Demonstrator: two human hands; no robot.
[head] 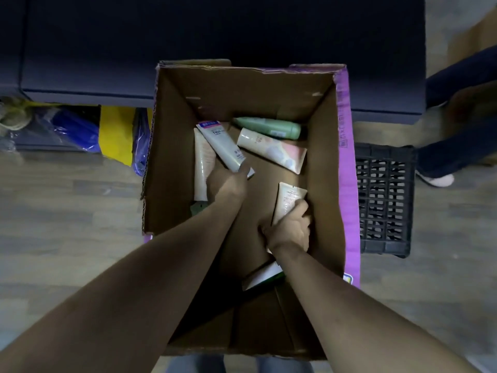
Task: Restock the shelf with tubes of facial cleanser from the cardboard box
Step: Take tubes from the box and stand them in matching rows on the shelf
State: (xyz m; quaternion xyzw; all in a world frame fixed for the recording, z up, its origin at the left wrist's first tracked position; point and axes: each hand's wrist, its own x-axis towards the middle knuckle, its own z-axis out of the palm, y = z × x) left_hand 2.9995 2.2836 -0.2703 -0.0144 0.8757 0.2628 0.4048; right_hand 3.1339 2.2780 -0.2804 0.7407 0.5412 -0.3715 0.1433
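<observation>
- Grey wood-look plank floor (67, 211) runs under everything; a dark blue shelving unit (188, 36) fills the top of the view, with blue and yellow plastic-wrapped goods (107, 130) stowed under its left part.
- Large open brown cardboard box with a purple printed outer side (347, 157) stands on the floor against the shelving unit; both forearms reach down into it.
- Black plastic lattice crate (384, 197) sits just beside the box's right side.
- Second person's dark trouser leg and light shoe (441, 179) show at the right edge, beyond the crate.
- Left hand (228, 184) is wrapped round the lower end of a white tube with a blue-and-pink top band (223, 146), which is tilted across the box floor.
- Right hand (293, 227) has its fingers curled round a cream tube with small print (287, 200), its flat end pointing away from the person.
- Cream tube with pastel pink and blue patches (274, 149) lies loose near the far right of the box.
- Long plain cream tube (201, 168) lies along the left wall, partly under the left-hand tube.
- Pale green tube (269, 126) lies at the far wall.
- White-and-green tube (263, 275) shows partly under the right forearm.
</observation>
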